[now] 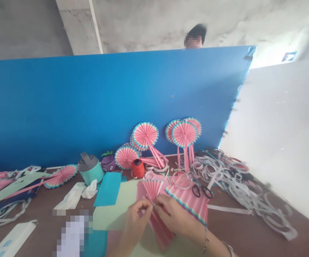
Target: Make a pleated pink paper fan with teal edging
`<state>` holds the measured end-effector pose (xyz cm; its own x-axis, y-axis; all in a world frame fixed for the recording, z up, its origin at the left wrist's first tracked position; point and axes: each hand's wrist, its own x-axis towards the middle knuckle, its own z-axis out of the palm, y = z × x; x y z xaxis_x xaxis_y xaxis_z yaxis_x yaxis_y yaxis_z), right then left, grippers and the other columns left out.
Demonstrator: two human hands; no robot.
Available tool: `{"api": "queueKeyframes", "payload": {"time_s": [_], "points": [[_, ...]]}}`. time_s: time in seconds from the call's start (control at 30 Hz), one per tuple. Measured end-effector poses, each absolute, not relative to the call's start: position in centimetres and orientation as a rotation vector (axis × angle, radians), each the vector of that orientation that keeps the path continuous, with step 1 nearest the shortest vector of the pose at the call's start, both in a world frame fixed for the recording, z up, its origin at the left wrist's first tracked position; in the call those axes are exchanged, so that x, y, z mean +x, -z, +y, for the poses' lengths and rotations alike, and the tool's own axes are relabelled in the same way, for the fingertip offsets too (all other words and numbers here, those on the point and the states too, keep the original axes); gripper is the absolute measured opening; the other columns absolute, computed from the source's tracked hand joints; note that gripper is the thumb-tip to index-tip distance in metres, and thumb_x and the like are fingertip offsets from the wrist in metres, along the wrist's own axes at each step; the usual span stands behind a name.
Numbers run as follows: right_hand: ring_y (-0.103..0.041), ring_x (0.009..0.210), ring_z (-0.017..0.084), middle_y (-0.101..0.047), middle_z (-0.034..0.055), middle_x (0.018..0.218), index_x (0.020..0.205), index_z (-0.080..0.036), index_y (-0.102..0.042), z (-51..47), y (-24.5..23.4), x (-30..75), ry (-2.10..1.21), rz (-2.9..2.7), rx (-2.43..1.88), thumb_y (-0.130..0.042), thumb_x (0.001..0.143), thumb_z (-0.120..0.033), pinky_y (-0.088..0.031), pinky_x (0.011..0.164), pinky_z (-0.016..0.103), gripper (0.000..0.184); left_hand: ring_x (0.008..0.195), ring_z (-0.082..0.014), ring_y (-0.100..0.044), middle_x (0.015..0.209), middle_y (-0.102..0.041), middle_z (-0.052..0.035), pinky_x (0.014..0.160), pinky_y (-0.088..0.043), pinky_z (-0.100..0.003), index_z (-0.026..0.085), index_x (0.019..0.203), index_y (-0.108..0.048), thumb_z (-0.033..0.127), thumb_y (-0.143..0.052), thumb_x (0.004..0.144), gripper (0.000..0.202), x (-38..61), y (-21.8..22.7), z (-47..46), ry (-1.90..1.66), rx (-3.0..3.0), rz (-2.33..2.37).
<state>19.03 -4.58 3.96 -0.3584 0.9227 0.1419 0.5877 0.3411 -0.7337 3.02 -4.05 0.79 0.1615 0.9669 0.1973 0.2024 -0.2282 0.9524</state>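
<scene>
A pink pleated paper (152, 188) with a blue-and-cream edge is gathered at its middle and fans out above and below. My left hand (138, 216) pinches that gathered middle from the left, thumb and fingertip together. From the other side, my right hand (172, 214) pinches the same spot, its fingers curled and the fingertips nearly meeting the left ones. Anything thin between the fingertips is too small to make out. Just right of my hands lies another pleated pink sheet (193, 203), with dark-handled scissors (207, 192) and a tape roll (182, 180) on it.
Finished round fans (184, 134) lean against a blue partition (90, 103). A tangle of white strips (224, 175) covers the right side. Behind my hands stand a red thread spool (137, 169), a purple cup (108, 163) and a teal tumbler (91, 171). Someone's head shows above the partition.
</scene>
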Motion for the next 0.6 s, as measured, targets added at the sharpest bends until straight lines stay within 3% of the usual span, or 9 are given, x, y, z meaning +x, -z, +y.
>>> {"api": "queueKeyframes", "payload": {"time_s": [0.2,0.6], "points": [[-0.047,0.068,0.015,-0.052,0.0012,0.074,0.072,-0.02,-0.041,-4.8,-3.6,18.7,-0.675,-2.072,-1.252,-0.035,0.083,-0.01,-0.037,0.064,0.027,0.017,0.068,-0.0167,-0.056,0.068,-0.063,-0.0037,0.065,-0.045,-0.024,0.016,0.07,-0.062,0.034,-0.055,0.079,0.022,3.1,-0.4,-4.2,-1.16,1.574,1.19],[-0.048,0.07,0.017,-0.052,0.0028,0.078,0.077,-0.021,-0.043,-4.6,-2.6,18.7,-0.678,-2.067,-1.153,-0.029,0.093,-0.018,-0.042,0.067,0.031,0.022,0.067,-0.0156,-0.054,0.067,-0.062,-0.0031,0.064,-0.044,-0.023,0.015,0.071,-0.064,0.039,-0.056,0.08,0.027,3.1,-0.3,-4.2,-1.197,1.506,1.142]]}}
